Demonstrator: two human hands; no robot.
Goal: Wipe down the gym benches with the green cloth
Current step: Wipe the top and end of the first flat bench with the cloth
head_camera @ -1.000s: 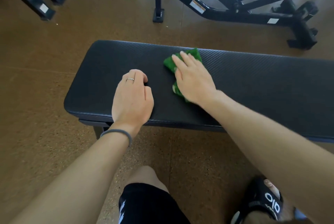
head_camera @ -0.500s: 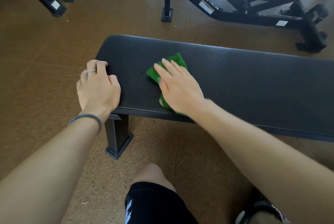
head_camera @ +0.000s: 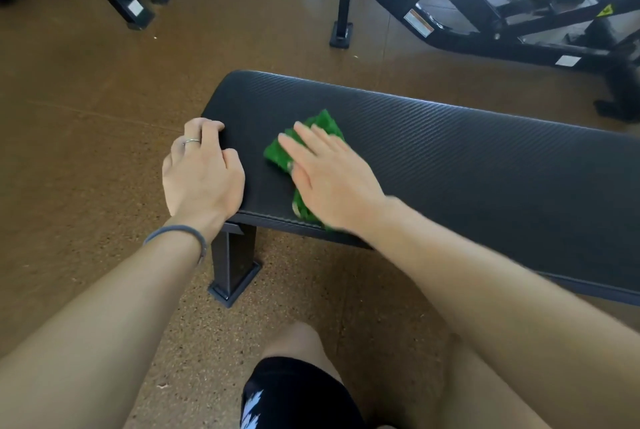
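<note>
Head view
Right hand: the right hand is laid flat, palm down, fingers stretched and close together, pressed onto the green cloth; nothing is gripped, the cloth is only held down under the palm.
Green cloth: it is seen crumpled beneath the right hand, with one part showing beyond the fingertips and another strip showing under the thumb side, near the front edge of the pad.
Bench: the black bench is spread under both hands; its textured pad runs away to the right of the right hand, and its rounded end lies just left of that hand.
Left hand: the left hand is curled over the end corner of the bench, fingers bent around the edge, thumb side resting on the pad; it is set just beside the cloth, not touching it.
Ring: a ring is worn on one finger of the left hand.
Wrist band: a grey band is worn at the left wrist.
Bench leg: a black leg is seen below the left wrist, standing on the brown floor.
Beyond the hands: black gym equipment is seen on the floor, well apart from the fingertips.
</note>
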